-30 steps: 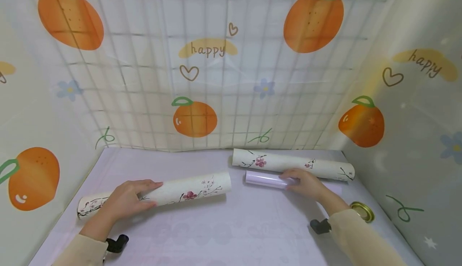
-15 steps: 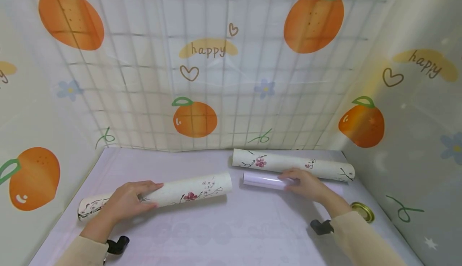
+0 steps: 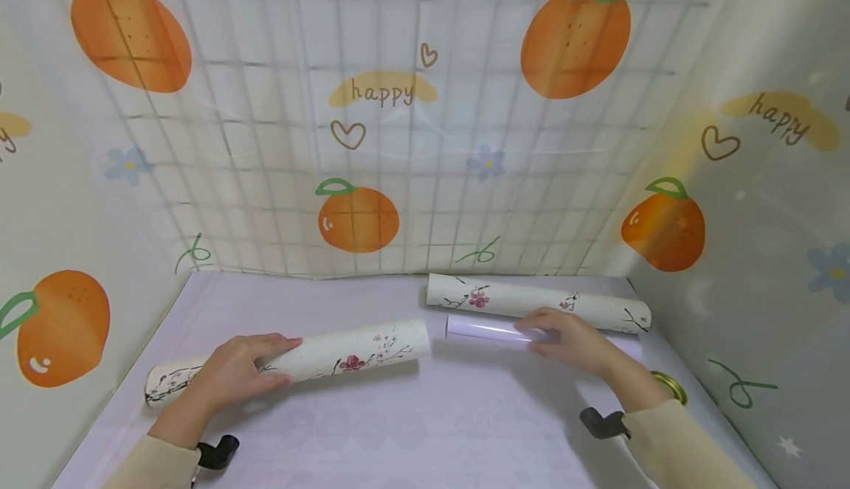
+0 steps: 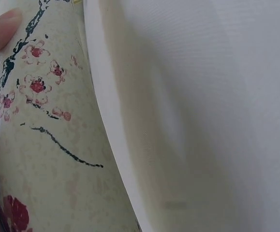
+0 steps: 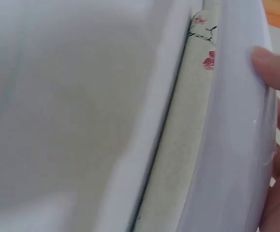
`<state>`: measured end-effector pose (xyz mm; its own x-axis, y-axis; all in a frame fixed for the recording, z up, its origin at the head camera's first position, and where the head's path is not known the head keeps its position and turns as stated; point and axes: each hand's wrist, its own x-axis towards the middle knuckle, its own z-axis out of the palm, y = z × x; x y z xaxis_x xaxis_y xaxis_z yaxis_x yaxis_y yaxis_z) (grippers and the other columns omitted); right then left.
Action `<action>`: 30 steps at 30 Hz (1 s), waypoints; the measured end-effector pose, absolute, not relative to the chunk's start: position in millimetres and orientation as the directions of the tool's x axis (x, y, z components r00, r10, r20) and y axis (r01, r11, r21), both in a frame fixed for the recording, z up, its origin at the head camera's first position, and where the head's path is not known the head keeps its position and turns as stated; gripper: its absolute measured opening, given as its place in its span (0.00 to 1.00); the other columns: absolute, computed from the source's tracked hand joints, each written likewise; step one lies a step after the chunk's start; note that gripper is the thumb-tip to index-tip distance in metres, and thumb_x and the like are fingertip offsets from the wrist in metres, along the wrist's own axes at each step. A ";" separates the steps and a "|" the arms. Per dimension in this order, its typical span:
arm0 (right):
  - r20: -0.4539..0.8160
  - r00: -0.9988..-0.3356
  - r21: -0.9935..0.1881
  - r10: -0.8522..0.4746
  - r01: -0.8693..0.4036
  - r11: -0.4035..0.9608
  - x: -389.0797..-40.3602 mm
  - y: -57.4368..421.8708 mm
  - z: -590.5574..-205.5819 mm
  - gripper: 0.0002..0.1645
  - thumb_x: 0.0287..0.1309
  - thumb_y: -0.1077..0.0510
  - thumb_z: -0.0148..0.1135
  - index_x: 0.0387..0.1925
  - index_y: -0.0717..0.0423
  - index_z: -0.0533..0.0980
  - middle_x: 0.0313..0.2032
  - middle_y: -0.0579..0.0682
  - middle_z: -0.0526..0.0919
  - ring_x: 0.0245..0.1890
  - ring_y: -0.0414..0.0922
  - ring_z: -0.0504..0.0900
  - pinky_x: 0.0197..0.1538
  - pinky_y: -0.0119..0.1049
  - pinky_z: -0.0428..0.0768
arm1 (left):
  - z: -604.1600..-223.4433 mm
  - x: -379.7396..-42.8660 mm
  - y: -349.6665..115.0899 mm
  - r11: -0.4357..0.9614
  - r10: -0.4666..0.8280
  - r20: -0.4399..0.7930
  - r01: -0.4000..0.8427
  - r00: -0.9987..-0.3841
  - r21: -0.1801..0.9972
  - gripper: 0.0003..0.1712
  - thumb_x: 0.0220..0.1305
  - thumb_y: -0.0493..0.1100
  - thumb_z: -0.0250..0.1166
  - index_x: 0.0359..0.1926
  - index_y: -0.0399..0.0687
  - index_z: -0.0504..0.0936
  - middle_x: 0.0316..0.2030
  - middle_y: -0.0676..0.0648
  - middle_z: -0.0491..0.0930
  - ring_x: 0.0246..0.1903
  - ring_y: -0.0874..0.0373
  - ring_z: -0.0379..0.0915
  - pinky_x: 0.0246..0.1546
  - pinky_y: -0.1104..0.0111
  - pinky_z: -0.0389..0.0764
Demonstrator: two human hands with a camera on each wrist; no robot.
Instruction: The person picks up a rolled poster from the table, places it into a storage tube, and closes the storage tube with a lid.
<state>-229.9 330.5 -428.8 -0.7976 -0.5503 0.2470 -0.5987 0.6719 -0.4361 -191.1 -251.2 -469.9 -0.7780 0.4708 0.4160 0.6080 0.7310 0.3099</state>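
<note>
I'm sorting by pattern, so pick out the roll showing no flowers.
The lilac roll in the right hand; the cream roll in the left hand and the rear roll both show flowers.

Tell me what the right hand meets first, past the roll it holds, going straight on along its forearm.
Likely the far floral roll, just behind the lilac roll that the right hand grips; depth is hard to judge in the head view.

One wallpaper roll was left of centre over the table, in the left hand. At right, a second wallpaper roll lay behind a third roll, the latter in the right hand. A small round object lay near the table's right edge.
</note>
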 end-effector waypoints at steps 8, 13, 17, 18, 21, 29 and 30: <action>0.306 -0.763 -0.404 -0.569 -0.646 0.648 -220.0 327.6 -421.3 0.22 0.54 0.60 0.75 0.52 0.49 0.84 0.51 0.45 0.83 0.51 0.46 0.81 0.54 0.44 0.81 | -470.1 -190.9 -249.0 0.724 0.481 0.445 0.628 -0.756 0.285 0.34 0.48 0.55 0.80 0.58 0.62 0.85 0.49 0.55 0.85 0.50 0.52 0.83 0.47 0.54 0.83; 0.345 -0.728 -0.384 -0.592 -0.685 0.619 -216.7 323.7 -418.4 0.24 0.51 0.64 0.76 0.52 0.50 0.84 0.50 0.45 0.84 0.50 0.45 0.82 0.53 0.40 0.81 | -468.7 -190.6 -248.2 0.727 0.485 0.421 0.621 -0.766 0.292 0.34 0.48 0.55 0.80 0.59 0.62 0.84 0.50 0.55 0.85 0.51 0.53 0.82 0.49 0.55 0.83; 0.361 -0.709 -0.385 -0.605 -0.705 0.596 -214.0 318.5 -416.5 0.24 0.50 0.65 0.76 0.51 0.51 0.85 0.49 0.46 0.84 0.50 0.45 0.82 0.54 0.35 0.80 | -468.0 -190.4 -247.1 0.731 0.484 0.407 0.614 -0.774 0.299 0.34 0.49 0.55 0.80 0.60 0.61 0.84 0.51 0.54 0.85 0.51 0.53 0.82 0.50 0.55 0.83; 0.360 -0.707 -0.387 -0.608 -0.706 0.593 -213.2 317.1 -416.0 0.24 0.50 0.65 0.76 0.51 0.51 0.84 0.49 0.46 0.84 0.50 0.45 0.82 0.54 0.35 0.79 | -467.9 -190.3 -246.9 0.730 0.484 0.407 0.614 -0.775 0.301 0.34 0.49 0.55 0.80 0.60 0.61 0.84 0.51 0.54 0.85 0.51 0.53 0.82 0.49 0.55 0.83; 0.359 -0.706 -0.389 -0.611 -0.708 0.589 -211.2 313.4 -415.7 0.24 0.50 0.65 0.76 0.51 0.51 0.84 0.50 0.47 0.84 0.50 0.45 0.82 0.55 0.36 0.79 | -468.8 -190.2 -246.5 0.726 0.483 0.412 0.616 -0.773 0.305 0.34 0.48 0.55 0.80 0.60 0.62 0.84 0.51 0.54 0.85 0.50 0.53 0.82 0.49 0.55 0.83; 0.328 -0.718 -0.427 -0.614 -0.692 0.582 -209.1 307.9 -421.1 0.23 0.53 0.62 0.75 0.52 0.50 0.84 0.51 0.46 0.84 0.51 0.46 0.81 0.55 0.42 0.81 | -469.2 -189.5 -243.3 0.701 0.498 0.451 0.650 -0.741 0.293 0.34 0.47 0.54 0.81 0.59 0.61 0.84 0.50 0.54 0.85 0.50 0.52 0.83 0.48 0.54 0.83; 0.325 -0.719 -0.429 -0.615 -0.691 0.581 -209.0 307.2 -421.9 0.23 0.53 0.62 0.75 0.52 0.50 0.84 0.51 0.46 0.84 0.51 0.46 0.81 0.55 0.42 0.81 | -469.0 -189.3 -242.7 0.700 0.500 0.452 0.652 -0.739 0.291 0.34 0.48 0.54 0.81 0.59 0.60 0.84 0.50 0.53 0.85 0.50 0.52 0.83 0.48 0.54 0.83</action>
<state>-209.0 307.2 -421.9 -0.7189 -0.6145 0.3250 -0.6911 0.5814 -0.4294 -189.3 -242.7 -469.0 -0.7387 0.5000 0.4521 0.6521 0.7000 0.2912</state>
